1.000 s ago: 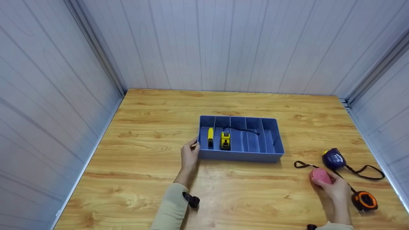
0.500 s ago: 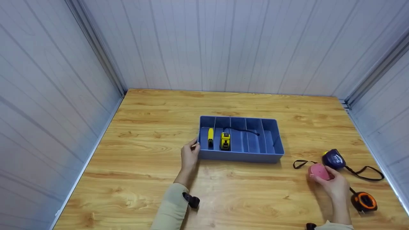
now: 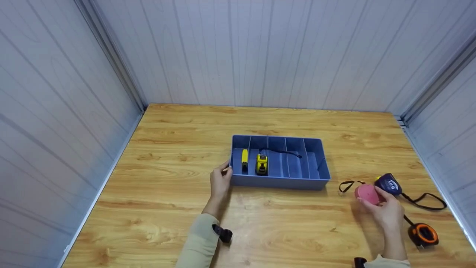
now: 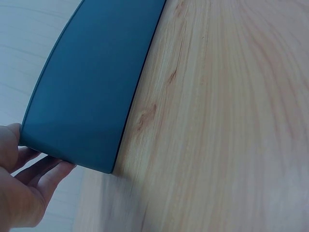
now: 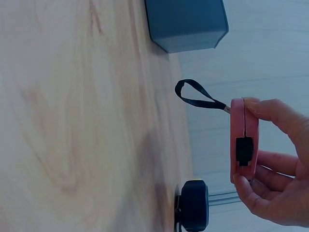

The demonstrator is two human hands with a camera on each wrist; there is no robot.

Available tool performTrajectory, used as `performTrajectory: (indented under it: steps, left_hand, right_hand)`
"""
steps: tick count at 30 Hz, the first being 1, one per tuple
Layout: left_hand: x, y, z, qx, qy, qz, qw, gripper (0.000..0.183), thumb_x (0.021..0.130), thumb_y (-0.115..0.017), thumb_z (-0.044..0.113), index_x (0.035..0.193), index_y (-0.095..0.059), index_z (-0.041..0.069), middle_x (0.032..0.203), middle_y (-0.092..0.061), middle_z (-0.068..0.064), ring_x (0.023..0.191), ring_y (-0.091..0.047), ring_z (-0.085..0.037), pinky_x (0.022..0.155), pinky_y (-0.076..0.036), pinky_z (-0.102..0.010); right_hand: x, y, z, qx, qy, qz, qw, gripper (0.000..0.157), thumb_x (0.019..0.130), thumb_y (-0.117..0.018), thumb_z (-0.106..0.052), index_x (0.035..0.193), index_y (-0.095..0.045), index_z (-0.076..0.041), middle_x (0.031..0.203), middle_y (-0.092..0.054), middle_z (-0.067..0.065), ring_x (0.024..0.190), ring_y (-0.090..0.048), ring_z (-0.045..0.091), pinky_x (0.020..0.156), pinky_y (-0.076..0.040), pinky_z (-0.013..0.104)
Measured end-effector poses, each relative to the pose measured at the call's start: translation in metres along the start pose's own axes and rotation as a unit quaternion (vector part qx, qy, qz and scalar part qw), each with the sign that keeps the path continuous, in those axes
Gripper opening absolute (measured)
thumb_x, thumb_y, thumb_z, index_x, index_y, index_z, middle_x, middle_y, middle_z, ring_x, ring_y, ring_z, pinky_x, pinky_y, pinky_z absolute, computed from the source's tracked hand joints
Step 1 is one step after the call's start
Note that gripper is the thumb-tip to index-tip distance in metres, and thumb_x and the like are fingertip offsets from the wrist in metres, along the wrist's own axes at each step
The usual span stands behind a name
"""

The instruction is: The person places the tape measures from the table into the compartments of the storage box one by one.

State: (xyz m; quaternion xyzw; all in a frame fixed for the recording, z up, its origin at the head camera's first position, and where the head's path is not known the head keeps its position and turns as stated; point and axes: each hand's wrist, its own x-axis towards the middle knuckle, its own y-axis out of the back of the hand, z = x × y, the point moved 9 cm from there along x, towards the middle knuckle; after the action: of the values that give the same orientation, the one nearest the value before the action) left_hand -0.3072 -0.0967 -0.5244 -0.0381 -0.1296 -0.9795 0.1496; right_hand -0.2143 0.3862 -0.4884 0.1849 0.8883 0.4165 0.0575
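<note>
At the right, my right hand (image 3: 388, 214) pinches a round pink tape measure (image 3: 366, 193) between thumb and fingers. In the right wrist view the tape measure (image 5: 244, 140) is edge-on above the table, its black wrist strap (image 5: 193, 94) sticking out toward the box. My left hand (image 3: 220, 182) grips the left end of a blue compartment box (image 3: 280, 183), thumb at the rim and fingers against the end wall (image 4: 67, 157). The leftmost compartment has a slim yellow-and-black tape measure (image 3: 244, 160); the one beside it has a thicker yellow-and-black tape measure (image 3: 261, 164).
A dark blue tape measure (image 3: 388, 184) with a black strap lies just behind the right hand. Nearer the front right is a black-and-orange tape measure (image 3: 424, 234). A thin black strap (image 3: 282, 152) lies across the box's dividers. Pale panel walls (image 3: 249, 52) enclose the wooden table (image 3: 282, 223).
My right hand has lifted the pink tape measure and carried it slightly left and away from me. The left hand and the box have stayed in place.
</note>
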Motion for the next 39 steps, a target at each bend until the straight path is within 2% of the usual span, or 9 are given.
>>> performTrajectory:
  steps: [6,10,13,20,27,34,37,39]
  left_hand:
    - [0.000,0.000,0.000,-0.006,-0.002,-0.002,1.0000,0.034,0.079,-0.052,0.002,0.112,-0.060,-0.001,0.103,-0.062,-0.017,0.081,-0.060,-0.017,0.069,-0.049,-0.028]
    - [0.000,0.000,0.002,-0.010,-0.019,-0.002,0.9998,0.034,0.079,-0.051,0.002,0.112,-0.060,-0.003,0.102,-0.062,-0.019,0.079,-0.060,-0.020,0.065,-0.048,-0.027]
    - [0.000,0.000,0.003,-0.010,-0.026,-0.002,0.9996,0.034,0.079,-0.050,0.002,0.111,-0.060,-0.004,0.102,-0.062,-0.019,0.079,-0.061,-0.020,0.063,-0.048,-0.026]
    - [0.000,0.001,0.002,-0.009,-0.027,-0.003,0.9996,0.034,0.078,-0.050,0.000,0.111,-0.060,-0.004,0.100,-0.062,-0.020,0.079,-0.060,-0.019,0.064,-0.048,-0.025]
    - [0.001,-0.001,0.002,-0.008,-0.027,-0.006,0.9996,0.034,0.079,-0.050,0.000,0.111,-0.059,-0.005,0.103,-0.061,-0.019,0.079,-0.060,-0.019,0.064,-0.048,-0.026]
    - [0.000,0.000,0.004,-0.001,-0.035,-0.002,0.9994,0.034,0.079,-0.050,0.000,0.111,-0.060,-0.003,0.102,-0.062,-0.017,0.078,-0.061,-0.019,0.064,-0.049,-0.027]
    - [0.000,0.001,0.004,0.002,-0.035,0.000,0.9994,0.034,0.079,-0.050,0.001,0.111,-0.060,-0.003,0.102,-0.062,-0.016,0.078,-0.061,-0.018,0.063,-0.048,-0.025]
    - [-0.001,0.001,0.004,0.000,-0.033,-0.001,0.9994,0.034,0.079,-0.050,0.000,0.111,-0.060,-0.003,0.101,-0.062,-0.017,0.077,-0.060,-0.018,0.059,-0.046,-0.024]
  right_hand:
    - [-0.001,-0.001,-0.009,0.007,0.007,-0.001,1.000,0.071,0.071,-0.073,-0.026,0.126,-0.043,0.008,0.116,-0.047,0.030,0.098,-0.047,0.035,0.072,-0.038,0.034]
    - [-0.002,0.001,-0.017,0.019,0.024,0.012,0.999,0.069,0.069,-0.075,-0.022,0.123,-0.046,0.008,0.114,-0.049,0.030,0.097,-0.048,0.035,0.067,-0.036,0.017]
    - [-0.003,0.002,-0.025,0.024,0.039,0.020,0.999,0.067,0.068,-0.076,-0.020,0.122,-0.047,0.010,0.113,-0.049,0.031,0.095,-0.049,0.035,0.061,-0.032,0.008]
    - [-0.004,-0.001,-0.036,0.020,0.046,0.003,0.999,0.070,0.069,-0.075,-0.024,0.124,-0.045,0.009,0.115,-0.047,0.030,0.099,-0.047,0.037,0.068,-0.038,0.021]
    - [-0.005,-0.002,-0.046,0.023,0.066,0.012,0.997,0.067,0.068,-0.076,-0.022,0.122,-0.049,0.007,0.110,-0.050,0.027,0.097,-0.048,0.034,0.067,-0.039,0.019]
    - [-0.004,-0.005,-0.057,0.043,0.091,0.021,0.995,0.062,0.066,-0.077,-0.014,0.118,-0.051,0.009,0.105,-0.053,0.027,0.094,-0.049,0.031,0.063,-0.035,0.007]
    - [-0.003,-0.007,-0.061,0.047,0.091,0.017,0.995,0.062,0.066,-0.077,-0.012,0.118,-0.051,0.009,0.106,-0.053,0.027,0.094,-0.049,0.031,0.064,-0.037,0.008]
    - [-0.003,-0.008,-0.065,0.049,0.099,0.023,0.994,0.061,0.065,-0.077,-0.012,0.117,-0.052,0.009,0.104,-0.054,0.027,0.093,-0.050,0.030,0.065,-0.042,0.014]
